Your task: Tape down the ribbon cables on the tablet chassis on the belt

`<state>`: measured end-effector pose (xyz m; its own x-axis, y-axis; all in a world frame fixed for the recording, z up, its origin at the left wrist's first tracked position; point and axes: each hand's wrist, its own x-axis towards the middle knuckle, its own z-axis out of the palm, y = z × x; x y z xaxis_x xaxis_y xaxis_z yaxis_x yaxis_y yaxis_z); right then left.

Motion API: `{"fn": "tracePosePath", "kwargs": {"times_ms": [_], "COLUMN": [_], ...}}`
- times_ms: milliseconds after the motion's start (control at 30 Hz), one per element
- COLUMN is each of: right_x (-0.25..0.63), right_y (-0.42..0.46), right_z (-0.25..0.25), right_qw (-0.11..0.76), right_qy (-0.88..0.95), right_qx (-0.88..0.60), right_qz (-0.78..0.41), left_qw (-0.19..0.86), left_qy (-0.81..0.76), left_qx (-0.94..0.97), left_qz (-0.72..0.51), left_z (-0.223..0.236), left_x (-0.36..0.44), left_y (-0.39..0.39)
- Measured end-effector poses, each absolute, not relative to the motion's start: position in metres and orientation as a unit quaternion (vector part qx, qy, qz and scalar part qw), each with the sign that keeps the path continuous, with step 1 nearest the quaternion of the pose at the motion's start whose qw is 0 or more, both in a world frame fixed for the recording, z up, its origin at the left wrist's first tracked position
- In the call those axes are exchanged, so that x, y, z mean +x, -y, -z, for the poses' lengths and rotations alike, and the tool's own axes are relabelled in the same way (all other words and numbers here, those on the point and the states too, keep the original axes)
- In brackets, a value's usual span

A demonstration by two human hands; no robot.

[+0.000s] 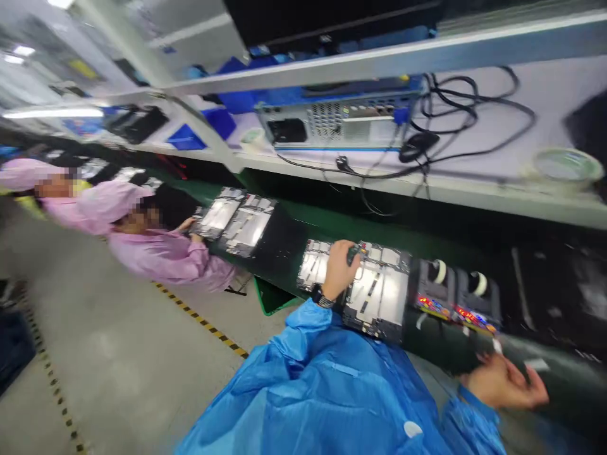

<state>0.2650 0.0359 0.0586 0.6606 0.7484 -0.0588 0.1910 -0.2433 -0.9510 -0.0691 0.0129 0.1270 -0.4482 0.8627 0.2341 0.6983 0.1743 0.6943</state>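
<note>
My left hand [340, 268], with a dark watch at its wrist, reaches over the upper left corner of an opened tablet-like device [385, 287] with silvery panels. Its fingers curl around a small dark green piece there, too blurred to name. Left of that hand, a second opened device [313, 262] lies partly covered. My right hand [507, 382] is at the lower right, fingers apart, below two tape dispensers [477, 303] with red lit digits. A short white strip [497, 345] touches or nearly touches its upper fingers; another white strip [538, 364] is just above its fingertips.
Further left on the dark bench lie two more opened devices [249, 224], beside a co-worker in pink [165, 256]. Behind the bench runs a shelf [294, 163] with a computer case [341, 123], black cables [474, 104] and a tape roll [566, 167]. A green crate [270, 297] stands below.
</note>
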Motion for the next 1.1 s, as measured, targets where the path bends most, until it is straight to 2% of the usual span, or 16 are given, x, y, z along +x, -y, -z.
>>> {"fn": "tracePosePath", "kwargs": {"times_ms": [100, 300, 567, 800, 967, 1100], "right_x": [0.279, 0.226, 0.168, 0.174, 0.171, 0.16], "right_y": [-0.051, -0.093, -0.131, -0.151, -0.155, -0.163], "right_z": [-0.066, -0.086, -0.075, -0.075, -0.078, -0.073], "right_qw": [0.573, 0.549, 0.504, 0.518, 0.512, 0.474], "right_qy": [0.348, 0.463, 0.502, 0.477, 0.522, 0.596], "right_qx": [-0.694, -0.546, -0.484, -0.486, -0.465, -0.437], "right_qz": [-0.261, -0.432, -0.51, -0.518, -0.5, -0.479], "left_qw": [0.098, 0.105, 0.184, 0.192, 0.235, 0.278], "left_qy": [-0.731, -0.675, -0.634, -0.671, -0.672, -0.666], "left_qx": [0.584, 0.704, 0.739, 0.71, 0.7, 0.692], "left_qz": [-0.34, -0.192, -0.134, -0.096, -0.054, -0.005], "left_z": [-0.135, -0.134, -0.132, -0.127, -0.125, -0.131], "left_x": [-0.067, -0.039, -0.036, 0.002, -0.018, -0.035], "left_y": [-0.027, -0.071, -0.119, -0.125, -0.139, -0.15]}}
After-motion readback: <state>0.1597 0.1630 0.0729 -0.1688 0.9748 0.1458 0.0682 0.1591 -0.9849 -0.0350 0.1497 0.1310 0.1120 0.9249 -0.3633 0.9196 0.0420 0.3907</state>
